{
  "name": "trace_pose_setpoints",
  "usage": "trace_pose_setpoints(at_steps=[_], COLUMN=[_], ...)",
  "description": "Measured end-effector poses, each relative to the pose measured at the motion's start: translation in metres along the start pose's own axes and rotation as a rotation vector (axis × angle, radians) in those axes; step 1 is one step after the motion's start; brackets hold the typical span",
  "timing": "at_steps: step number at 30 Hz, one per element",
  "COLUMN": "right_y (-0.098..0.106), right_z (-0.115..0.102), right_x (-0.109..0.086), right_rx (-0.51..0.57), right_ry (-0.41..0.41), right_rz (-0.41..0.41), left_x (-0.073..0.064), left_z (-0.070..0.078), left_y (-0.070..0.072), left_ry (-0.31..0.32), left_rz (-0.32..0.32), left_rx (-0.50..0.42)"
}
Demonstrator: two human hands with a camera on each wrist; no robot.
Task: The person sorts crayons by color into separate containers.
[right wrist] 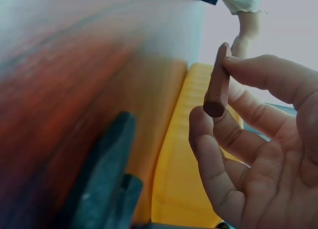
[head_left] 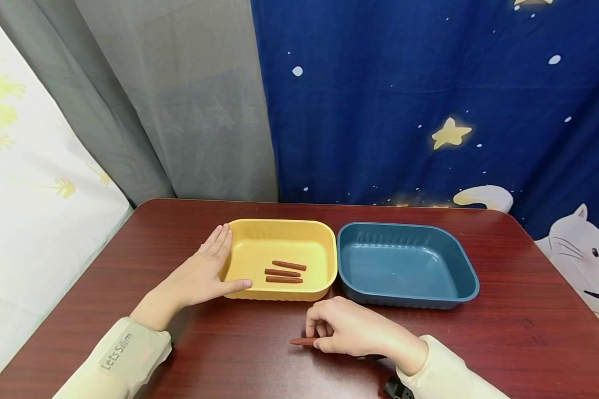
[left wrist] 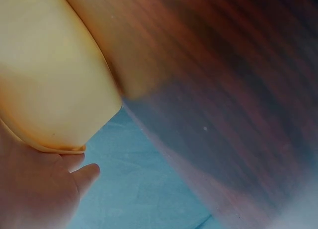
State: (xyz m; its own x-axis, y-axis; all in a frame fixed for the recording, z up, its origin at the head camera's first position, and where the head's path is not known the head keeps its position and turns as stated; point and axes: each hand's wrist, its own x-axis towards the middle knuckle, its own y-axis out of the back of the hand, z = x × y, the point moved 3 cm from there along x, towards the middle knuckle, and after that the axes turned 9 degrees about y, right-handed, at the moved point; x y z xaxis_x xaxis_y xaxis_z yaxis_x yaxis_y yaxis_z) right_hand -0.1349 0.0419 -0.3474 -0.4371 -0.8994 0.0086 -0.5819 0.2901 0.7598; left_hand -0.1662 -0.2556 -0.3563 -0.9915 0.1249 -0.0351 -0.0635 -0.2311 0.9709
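My right hand (head_left: 351, 330) pinches a brown crayon (head_left: 302, 341) between thumb and fingers, just in front of the yellow tray. In the right wrist view the crayon (right wrist: 217, 85) shows its flat end and faceted sides. My left hand (head_left: 202, 275) lies with straight fingers against the left side of the yellow tray (head_left: 284, 224), its thumb over the near rim. Inside that tray lie 3 brown crayons (head_left: 283, 272), roughly parallel. Close by the right hand, two dark green crayon-like sticks (right wrist: 102, 174) appear on the table in the right wrist view; the hand mostly hides them from the head view.
A blue tray (head_left: 409, 302) stands right beside the yellow one, with nothing visible inside. Both rest on a dark red wooden table (head_left: 239, 354). Grey and blue curtains (head_left: 359, 111) hang behind it. A small black device (head_left: 396, 388) sits at the right wrist.
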Motion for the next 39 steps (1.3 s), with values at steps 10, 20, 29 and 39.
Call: trace_pose_setpoints(at_steps=[10, 20, 29, 39], right_y=[0.007, 0.026, 0.033, 0.035], right_z=[-0.009, -0.018, -0.018, -0.013], right_x=[0.007, 0.008, 0.016, 0.031], right_rx=[0.027, 0.092, 0.115, 0.143], right_ry=[0.040, 0.098, 0.136, 0.098], right_rz=[0.026, 0.122, 0.160, 0.187], left_x=[-0.001, -0.002, -0.001, -0.002], left_z=[0.000, 0.001, 0.000, 0.000], left_y=[0.001, 0.004, 0.003, 0.001], left_ry=[-0.002, -0.010, 0.001, -0.005], left_rz=[0.002, 0.010, -0.001, 0.016], left_rx=[0.002, -0.004, 0.000, -0.009])
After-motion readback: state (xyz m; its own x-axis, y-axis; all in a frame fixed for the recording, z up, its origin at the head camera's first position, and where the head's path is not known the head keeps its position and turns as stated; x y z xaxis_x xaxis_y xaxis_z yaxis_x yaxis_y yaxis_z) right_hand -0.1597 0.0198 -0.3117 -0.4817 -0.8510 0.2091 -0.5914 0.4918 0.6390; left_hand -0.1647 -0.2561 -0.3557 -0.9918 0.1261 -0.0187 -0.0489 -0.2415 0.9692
